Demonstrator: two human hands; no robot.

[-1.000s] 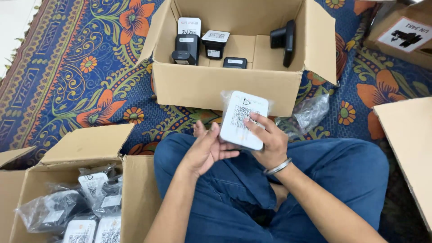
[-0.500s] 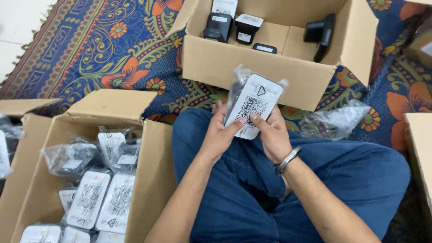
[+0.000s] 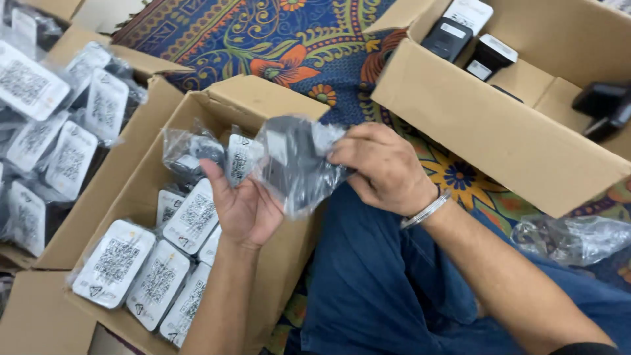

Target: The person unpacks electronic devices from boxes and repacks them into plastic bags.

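Right hand (image 3: 384, 167): I have it closed on the right end of the bagged gadget (image 3: 296, 161), fingers pinching the bunched plastic, a metal bangle (image 3: 426, 209) on the wrist.
Left hand (image 3: 240, 200): open, palm up, fingers spread under the bag's left lower side; I cannot tell whether it touches the bag.
Where the bag is: in the air over the near corner of the near box (image 3: 263, 98), above my lap.
How it will handle: I judge it light, a small hard dark block loose in a soft, crinkly sleeve. The film looks slippery, so the block may slide inside if I grip only plastic.
Where to hold: I would take the hard body through the film, across its two flat faces, not the loose tail.
Edges: the near box's raised flap sits just below the bag; the far box (image 3: 499, 131) has its front wall just beside my right wrist.
In the near box: white-labelled packets (image 3: 118, 260) lie flat in rows, more bagged ones heaped behind.
Open room: little between the two boxes; the patterned rug (image 3: 289, 46) shows beyond. A loose empty bag (image 3: 572, 238) lies by my right knee.
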